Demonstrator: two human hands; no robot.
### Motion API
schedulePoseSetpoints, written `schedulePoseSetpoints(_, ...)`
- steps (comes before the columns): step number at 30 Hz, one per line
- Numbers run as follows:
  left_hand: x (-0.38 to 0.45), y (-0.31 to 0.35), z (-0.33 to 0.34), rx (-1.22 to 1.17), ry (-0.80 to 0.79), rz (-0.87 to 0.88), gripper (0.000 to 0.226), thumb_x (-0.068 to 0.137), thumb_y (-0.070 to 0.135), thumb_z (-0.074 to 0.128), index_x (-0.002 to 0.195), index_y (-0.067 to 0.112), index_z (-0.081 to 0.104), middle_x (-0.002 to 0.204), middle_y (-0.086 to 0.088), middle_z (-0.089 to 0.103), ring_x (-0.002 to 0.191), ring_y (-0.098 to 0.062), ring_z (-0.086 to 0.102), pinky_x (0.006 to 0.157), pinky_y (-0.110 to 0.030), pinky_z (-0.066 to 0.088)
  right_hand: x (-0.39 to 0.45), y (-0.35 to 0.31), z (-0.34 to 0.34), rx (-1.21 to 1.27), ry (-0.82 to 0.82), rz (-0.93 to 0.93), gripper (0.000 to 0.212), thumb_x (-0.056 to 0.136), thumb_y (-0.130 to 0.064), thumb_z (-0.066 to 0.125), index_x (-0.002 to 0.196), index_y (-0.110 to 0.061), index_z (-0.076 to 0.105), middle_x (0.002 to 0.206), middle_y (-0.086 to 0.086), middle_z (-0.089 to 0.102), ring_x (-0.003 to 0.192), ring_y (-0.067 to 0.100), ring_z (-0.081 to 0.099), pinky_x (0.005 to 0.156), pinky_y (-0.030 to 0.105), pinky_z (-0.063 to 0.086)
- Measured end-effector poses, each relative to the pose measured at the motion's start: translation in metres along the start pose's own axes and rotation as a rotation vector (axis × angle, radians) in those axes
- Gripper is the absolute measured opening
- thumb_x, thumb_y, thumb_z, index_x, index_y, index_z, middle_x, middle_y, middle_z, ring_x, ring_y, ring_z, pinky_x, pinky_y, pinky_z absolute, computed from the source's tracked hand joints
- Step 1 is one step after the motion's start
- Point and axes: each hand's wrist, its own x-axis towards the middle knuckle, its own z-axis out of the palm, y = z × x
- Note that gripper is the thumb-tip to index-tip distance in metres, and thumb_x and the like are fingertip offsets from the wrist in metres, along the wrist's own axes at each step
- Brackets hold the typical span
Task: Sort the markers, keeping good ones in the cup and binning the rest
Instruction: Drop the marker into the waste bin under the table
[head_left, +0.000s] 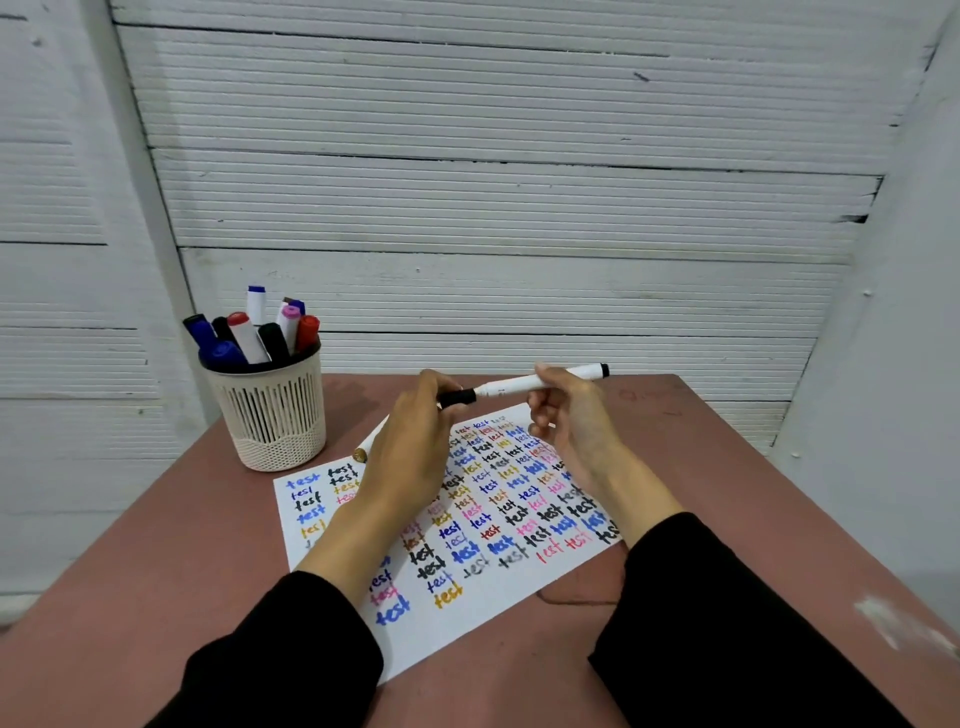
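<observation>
Here the right hand (566, 415) holds a white marker (530, 383) while the left hand (415, 441) pinches its black cap (457, 398); next, probably a test stroke on the paper (332, 519).

A reddish-brown tabletop (171, 561) fills the lower half of the frame. On it, near the centre, lies a white sheet of paper (441, 631), turned at an angle and covered with the word "test" in many colours (blue, black, pink, orange). Behind, across the upper frame, stands a white ribbed wall (493, 208).
</observation>
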Motion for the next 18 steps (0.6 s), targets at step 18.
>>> schedulePoseSetpoints(18,0.002,0.016,-0.007,-0.069,0.131,-0.15,0.073,0.103,0.045,0.02,0.063,-0.002,0.06,0.051,-0.007,0.05,0.046,-0.022,0.043,0.052,-0.033,0.033,-0.003,0.003,0.011,0.212,-0.097,0.005,0.019,0.086,-0.019,0.067,0.073,-0.01,0.057,0.056,0.004,0.053,0.043,0.009,0.039,0.04,0.016,0.036)
